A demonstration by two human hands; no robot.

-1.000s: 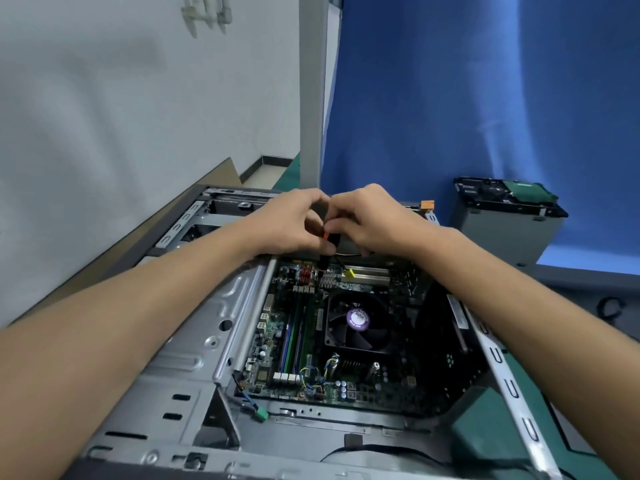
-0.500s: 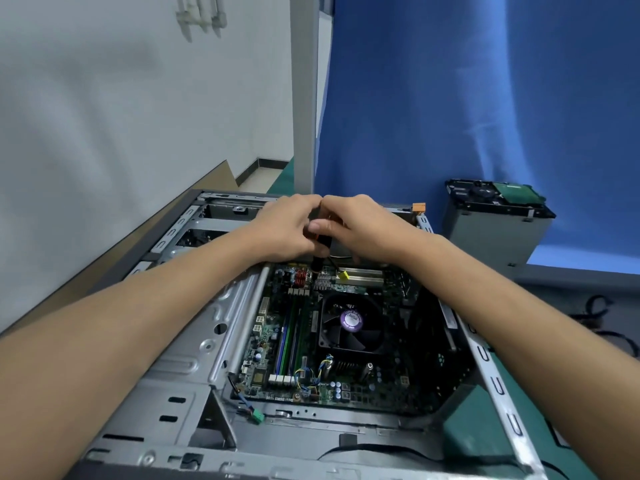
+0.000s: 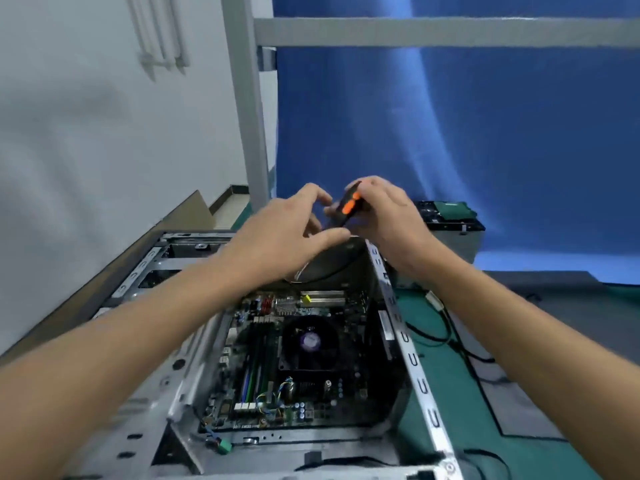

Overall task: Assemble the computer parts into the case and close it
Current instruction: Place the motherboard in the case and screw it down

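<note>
Keep the case (image 3: 420, 386) flat and open side up on the green mat (image 3: 450, 393), and leave the motherboard (image 3: 311, 407) on the case floor untouched. Treat the drive unit (image 3: 450, 220), just beyond the far right corner of the case, as probably not yet fitted. Work at the far end of the case, over the dark rounded part (image 3: 329, 268) resting there. Hold the left hand (image 3: 277, 240) above that part, fingers curved, thumb stretched toward the tool; cannot tell whether anything is pinched. Grip the screwdriver (image 3: 349, 206) handle in the curled fingers of the right hand (image 3: 388, 220), above the far rim of the case. Steady the shaft with the left fingertips, seat the tip squarely before turning, and guard against slipping toward the board below
</note>
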